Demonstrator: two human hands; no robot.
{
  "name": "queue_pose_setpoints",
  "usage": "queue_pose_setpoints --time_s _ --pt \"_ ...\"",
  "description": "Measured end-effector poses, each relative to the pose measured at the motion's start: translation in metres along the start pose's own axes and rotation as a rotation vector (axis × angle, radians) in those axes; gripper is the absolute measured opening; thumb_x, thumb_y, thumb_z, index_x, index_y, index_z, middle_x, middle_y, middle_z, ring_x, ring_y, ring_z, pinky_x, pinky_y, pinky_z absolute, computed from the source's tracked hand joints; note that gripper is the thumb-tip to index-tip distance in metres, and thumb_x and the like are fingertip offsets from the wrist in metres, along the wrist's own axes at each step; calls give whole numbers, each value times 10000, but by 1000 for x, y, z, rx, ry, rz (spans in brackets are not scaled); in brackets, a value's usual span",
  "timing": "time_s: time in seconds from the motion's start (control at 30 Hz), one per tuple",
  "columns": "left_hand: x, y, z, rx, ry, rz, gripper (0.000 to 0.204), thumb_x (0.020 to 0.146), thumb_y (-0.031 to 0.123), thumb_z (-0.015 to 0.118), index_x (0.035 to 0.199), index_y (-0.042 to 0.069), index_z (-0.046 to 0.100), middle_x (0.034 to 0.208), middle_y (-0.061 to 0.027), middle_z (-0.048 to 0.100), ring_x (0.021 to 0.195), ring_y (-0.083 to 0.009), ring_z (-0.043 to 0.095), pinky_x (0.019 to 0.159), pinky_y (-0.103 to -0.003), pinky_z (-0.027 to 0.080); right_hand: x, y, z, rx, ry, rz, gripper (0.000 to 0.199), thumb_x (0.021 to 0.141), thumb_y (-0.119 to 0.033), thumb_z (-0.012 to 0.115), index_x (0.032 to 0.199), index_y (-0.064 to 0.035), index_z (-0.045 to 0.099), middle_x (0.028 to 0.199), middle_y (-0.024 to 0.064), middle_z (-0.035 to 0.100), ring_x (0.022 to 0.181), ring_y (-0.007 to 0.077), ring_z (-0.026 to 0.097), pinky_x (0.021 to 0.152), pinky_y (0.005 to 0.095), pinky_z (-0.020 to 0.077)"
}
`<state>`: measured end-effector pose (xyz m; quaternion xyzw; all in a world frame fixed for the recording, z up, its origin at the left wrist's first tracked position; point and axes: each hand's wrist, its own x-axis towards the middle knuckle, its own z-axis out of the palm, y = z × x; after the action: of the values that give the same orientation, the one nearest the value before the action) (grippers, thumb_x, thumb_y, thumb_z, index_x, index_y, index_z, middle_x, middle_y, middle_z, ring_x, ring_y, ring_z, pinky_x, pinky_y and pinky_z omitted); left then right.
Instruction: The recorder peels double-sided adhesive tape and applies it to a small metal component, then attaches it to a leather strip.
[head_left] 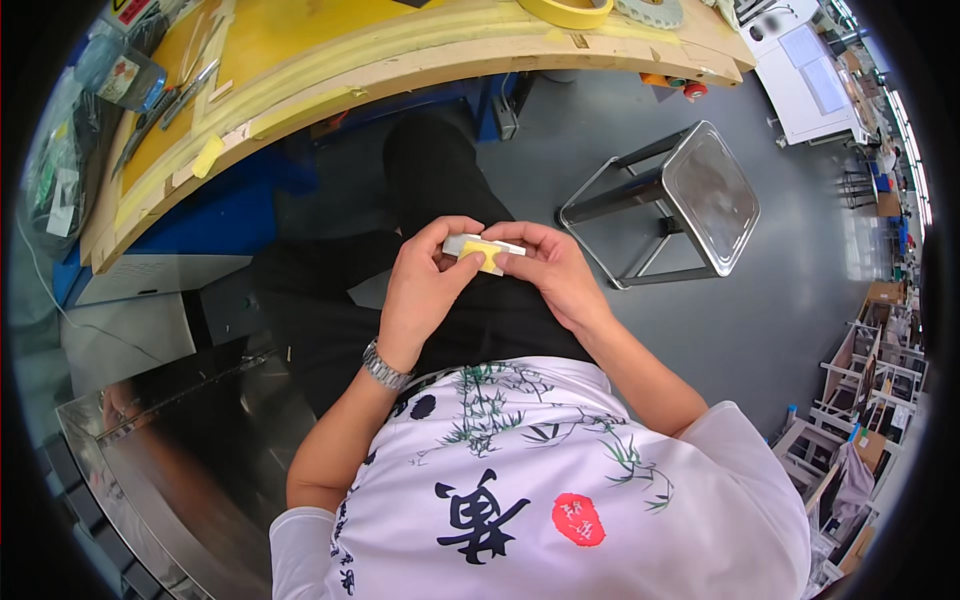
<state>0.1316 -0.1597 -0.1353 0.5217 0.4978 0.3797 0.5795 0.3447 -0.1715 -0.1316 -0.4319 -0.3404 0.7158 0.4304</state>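
Both hands meet above my lap, pinching a small flat white and yellow block (484, 249). My left hand (428, 280), with a metal watch on its wrist, grips the block's left end between thumb and fingers. At the other end, my right hand (556, 276) holds it the same way. Both thumbs press on the yellow face nearest me, and the white part shows along the top and at the right. The fingertips hide some of the block, and its exact kind cannot be made out.
A wooden-edged workbench (420, 62) with a yellow top curves across the far side. On it are a roll of yellow tape (566, 12), a clear bottle (122, 75) and a utility knife (152, 118). A metal stool (710, 195) stands to the right on the grey floor.
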Motion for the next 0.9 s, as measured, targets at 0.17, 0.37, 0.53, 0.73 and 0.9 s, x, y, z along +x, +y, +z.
queue_pose_setpoints --time_s 0.17,0.37,0.53,0.73,0.9 --pt "1 5 0 76 -38 -53 329 1017 0 798 1340 -16 733 1133 -19 772 945 -48 698 844 -226 571 0 0 0 1 9 10 306 1045 16 741 1346 70 750 1259 115 793 1145 150 752 1048 290 596" --pt "1 7 -1 89 -55 -30 336 1005 26 825 1328 -15 742 1120 -19 776 909 -38 686 800 -219 565 0 -4 1 15 8 53 295 1067 -13 735 1351 68 744 1265 123 793 1122 151 765 1042 297 612" --pt "2 9 0 178 -38 -7 362 992 45 848 1339 -10 760 1117 -17 779 888 -37 677 778 -220 560 -1 -1 -1 24 22 48 295 1087 -34 724 1363 68 737 1265 132 795 1131 157 770 1037 303 619" --pt "2 5 -3 173 -30 24 382 996 60 852 1362 -14 773 1106 -24 782 892 -42 672 779 -229 556 -2 -4 0 -13 -6 72 310 1103 -48 697 1398 46 724 1325 128 774 1197 171 764 1111 334 615" --pt "5 11 -19 146 -117 -38 354 1077 121 772 1403 -18 759 1087 -37 780 907 -56 687 790 -231 540 -4 -13 0 90 -35 121 345 1121 -26 619 1418 136 686 1344 213 764 1247 295 776 1183 420 616"
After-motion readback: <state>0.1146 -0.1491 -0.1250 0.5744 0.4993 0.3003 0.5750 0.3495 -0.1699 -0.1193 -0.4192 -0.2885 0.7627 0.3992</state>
